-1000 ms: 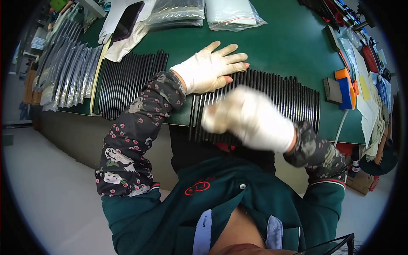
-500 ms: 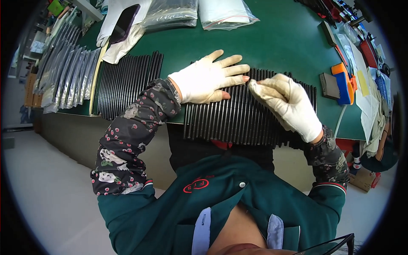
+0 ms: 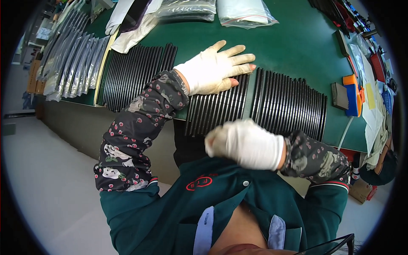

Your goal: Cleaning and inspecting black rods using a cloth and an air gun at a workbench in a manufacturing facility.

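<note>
My left hand (image 3: pixel 214 70), in a white glove with bare thumb tip and one bare fingertip, lies flat with fingers spread. It rests over the far ends of a row of slim black rods (image 3: pixel 216 106). A strip of green table parts these from another row of black rods (image 3: pixel 289 102) to the right. My right hand (image 3: pixel 244 144), gloved in white too, is curled closed at the near ends of the rods, in front of my chest. It is slightly blurred, and whatever its fingers may hold is hidden. Further black rods (image 3: pixel 134 76) lie side by side left of my left hand.
Bagged rods (image 3: pixel 80 63) are stacked at the far left. Clear plastic bags (image 3: pixel 185 9), a phone (image 3: pixel 135 15) and a white glove (image 3: pixel 136 34) lie along the back. An orange and blue tool (image 3: pixel 352 95) and a grey block (image 3: pixel 339 96) sit at the right.
My right hand has come from the far ends of the rods toward me and leftward. A gap now divides the rods that were together. My left hand stays spread on them; the view has shifted slightly.
</note>
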A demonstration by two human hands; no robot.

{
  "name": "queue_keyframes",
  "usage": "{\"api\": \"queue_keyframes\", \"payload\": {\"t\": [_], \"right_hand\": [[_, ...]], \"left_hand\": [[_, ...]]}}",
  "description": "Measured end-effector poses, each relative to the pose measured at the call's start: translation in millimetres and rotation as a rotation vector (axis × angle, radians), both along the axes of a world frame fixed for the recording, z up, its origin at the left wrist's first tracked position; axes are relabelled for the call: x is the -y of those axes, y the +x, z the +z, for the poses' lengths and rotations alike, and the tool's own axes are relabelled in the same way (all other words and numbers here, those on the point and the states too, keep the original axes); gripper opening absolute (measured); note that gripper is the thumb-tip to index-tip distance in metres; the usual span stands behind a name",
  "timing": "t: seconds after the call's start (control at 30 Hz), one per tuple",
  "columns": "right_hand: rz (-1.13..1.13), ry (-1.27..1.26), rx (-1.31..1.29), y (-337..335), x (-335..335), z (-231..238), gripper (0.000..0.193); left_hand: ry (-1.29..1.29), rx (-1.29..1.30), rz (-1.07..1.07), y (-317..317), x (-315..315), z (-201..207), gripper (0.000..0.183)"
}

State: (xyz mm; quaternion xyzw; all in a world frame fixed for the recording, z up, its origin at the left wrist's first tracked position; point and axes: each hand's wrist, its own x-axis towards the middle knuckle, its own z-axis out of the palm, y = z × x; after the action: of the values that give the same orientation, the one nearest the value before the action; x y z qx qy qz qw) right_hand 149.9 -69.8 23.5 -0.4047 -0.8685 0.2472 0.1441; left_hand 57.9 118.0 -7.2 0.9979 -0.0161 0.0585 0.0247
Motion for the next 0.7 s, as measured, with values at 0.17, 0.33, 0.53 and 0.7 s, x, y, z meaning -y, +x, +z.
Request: {"api": "queue_keyframes", "payload": {"t": [0.17, 0.33, 0.53, 0.7], "right_hand": [[-0.201, 0.434, -0.408, 2.6, -34.6, 7.4, 0.019], [0.118, 0.08, 0.103, -29.2, -1.8, -6.0, 0.012], [-0.211, 0.385, -0.13, -18.9, -44.4, -12.1, 0.026], [0.201, 0.012, 0.188, -45.1, -2.4, -5.5, 0.016]], "left_hand": [[0.046, 0.024, 0.012, -0.2, -2.0, -2.2, 0.059], [-0.03, 0.007, 0.027, 1.5, 2.5, -0.5, 0.059], [0.042, 0.013, -0.015, 5.5, -3.0, -3.1, 0.056], [0.014, 0.007, 0.029, 1.7, 2.4, -2.5, 0.058]]}}
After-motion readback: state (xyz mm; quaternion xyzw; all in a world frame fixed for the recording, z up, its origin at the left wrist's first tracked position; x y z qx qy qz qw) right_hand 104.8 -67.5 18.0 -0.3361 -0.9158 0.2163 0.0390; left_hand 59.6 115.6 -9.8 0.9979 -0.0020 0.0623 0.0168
